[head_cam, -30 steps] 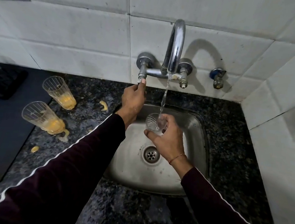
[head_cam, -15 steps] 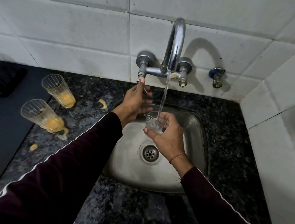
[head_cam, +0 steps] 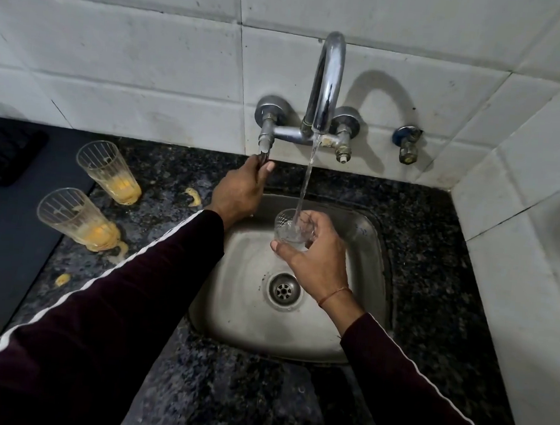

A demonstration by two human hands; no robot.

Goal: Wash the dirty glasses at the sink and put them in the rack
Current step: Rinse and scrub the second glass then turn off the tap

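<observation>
Rinsing a glass (head_cam: 291, 227) clasped in the right hand (head_cam: 317, 259); left hand (head_cam: 240, 192) apparently pinches the ten-o'clock tap handle (head_cam: 264, 150); wet glass could slip.

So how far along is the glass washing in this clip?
Early. Nothing looks finished, and no rack is in view. The right hand holds one glass under the running tap over the sink; the left hand is at the tap handle. Two dirty glasses with yellow residue wait on the counter.
</observation>
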